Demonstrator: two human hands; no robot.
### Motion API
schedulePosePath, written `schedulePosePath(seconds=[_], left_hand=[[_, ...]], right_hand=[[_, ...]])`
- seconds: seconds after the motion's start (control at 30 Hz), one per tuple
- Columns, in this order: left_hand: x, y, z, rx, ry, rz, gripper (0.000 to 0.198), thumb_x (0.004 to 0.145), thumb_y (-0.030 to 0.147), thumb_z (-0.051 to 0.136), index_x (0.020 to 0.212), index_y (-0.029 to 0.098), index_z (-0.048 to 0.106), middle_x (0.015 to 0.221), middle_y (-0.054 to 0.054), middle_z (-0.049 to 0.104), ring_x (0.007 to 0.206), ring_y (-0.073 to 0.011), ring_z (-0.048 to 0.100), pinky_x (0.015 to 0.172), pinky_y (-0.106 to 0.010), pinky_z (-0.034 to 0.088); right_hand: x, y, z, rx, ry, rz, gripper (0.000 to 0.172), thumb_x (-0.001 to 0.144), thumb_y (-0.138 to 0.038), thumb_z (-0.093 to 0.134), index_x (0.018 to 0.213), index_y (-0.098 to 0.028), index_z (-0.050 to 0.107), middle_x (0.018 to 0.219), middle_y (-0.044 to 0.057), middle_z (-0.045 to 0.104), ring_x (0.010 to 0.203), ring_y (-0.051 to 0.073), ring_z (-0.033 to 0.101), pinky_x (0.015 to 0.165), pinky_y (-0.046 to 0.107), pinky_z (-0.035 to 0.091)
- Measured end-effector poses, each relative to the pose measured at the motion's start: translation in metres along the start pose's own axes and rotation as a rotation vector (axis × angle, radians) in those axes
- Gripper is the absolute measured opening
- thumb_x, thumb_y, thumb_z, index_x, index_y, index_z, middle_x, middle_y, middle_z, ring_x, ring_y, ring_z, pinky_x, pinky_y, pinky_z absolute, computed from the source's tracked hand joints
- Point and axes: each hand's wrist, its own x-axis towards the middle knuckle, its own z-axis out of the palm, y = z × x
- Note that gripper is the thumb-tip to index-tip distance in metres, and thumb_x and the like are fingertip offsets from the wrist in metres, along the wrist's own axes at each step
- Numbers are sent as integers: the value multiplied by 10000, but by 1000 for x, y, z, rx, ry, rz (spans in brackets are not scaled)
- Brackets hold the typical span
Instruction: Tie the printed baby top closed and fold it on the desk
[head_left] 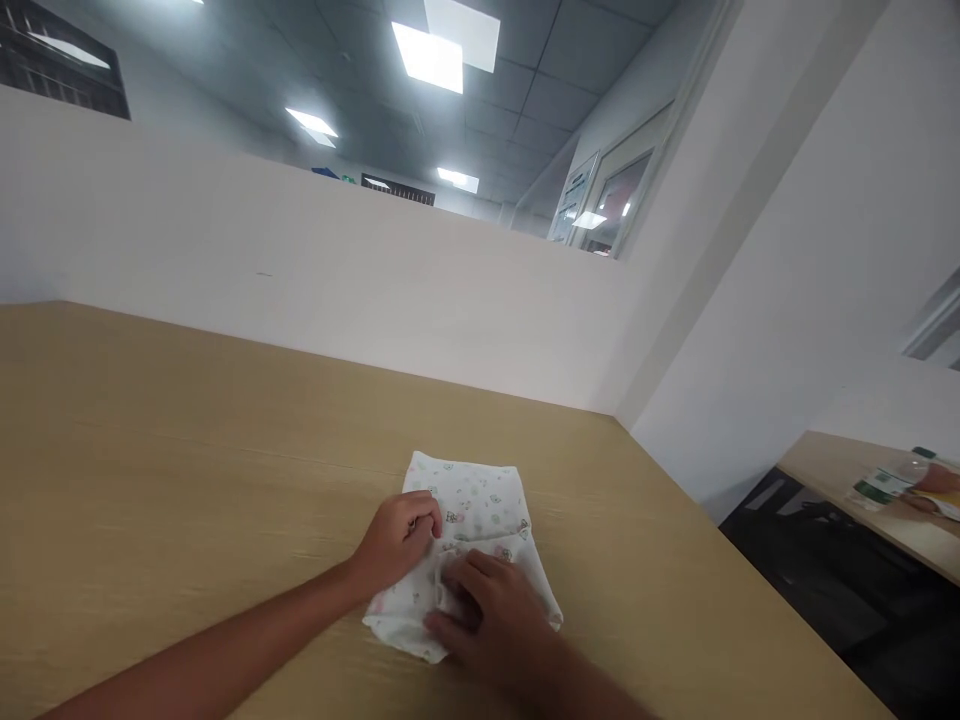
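Note:
A white cloth (480,495) printed with small figures lies folded on the wooden table, its lower half in creased layers. My left hand (397,535) rests at the cloth's left edge, its fingers curled in and the thumb close to them, closed on the fabric. Over the lower middle of the cloth, my right hand (499,615) is bent, with a fold of fabric between its thumb and fingers. Its palm and part of the cloth beneath are hidden from view.
The wooden tabletop (225,450) spreads around the cloth. A low white partition (375,290) stands along its far edge, meeting a white wall on the right. Beyond the right edge, a second table (832,450) carries a plastic bottle (889,482) with a green label.

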Motion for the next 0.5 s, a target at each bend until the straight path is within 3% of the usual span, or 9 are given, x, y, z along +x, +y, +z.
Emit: schedulePosePath(seconds=[0.13,0.23,0.37,0.5], left_hand=[[16,-11,-17,180,67,68,203,895,248,455,839,177,637,858,-53,634,865,-193,578,833,-327,422],[34,-32,-30,358,109,63,241,938,334,469,998,188,652,1008,-65,645,981,-220,581,940,-372,412],[52,-66,-33,560,118,-89,449,950,543,470,1175,194,640,1249,-109,602,1192,-299,529,1058,-466,363],[55,-86,-29,661,30,-171,536,877,660,524,1149,222,674,1343,-102,549,1261,-350,495,1057,-520,351]], right_hand=[[5,13,-28,112,27,9,222,937,-422,657,1016,-221,706,832,15,640,666,128,545,668,267,386],[27,52,-41,78,150,39,210,983,-353,559,947,-193,691,871,39,648,721,138,554,712,272,409],[51,117,-30,3,423,229,174,963,-289,534,979,-169,659,966,79,651,857,181,580,811,301,447],[56,150,-11,-81,377,372,259,933,-430,657,996,-179,657,1085,97,639,1030,226,572,936,349,455]])
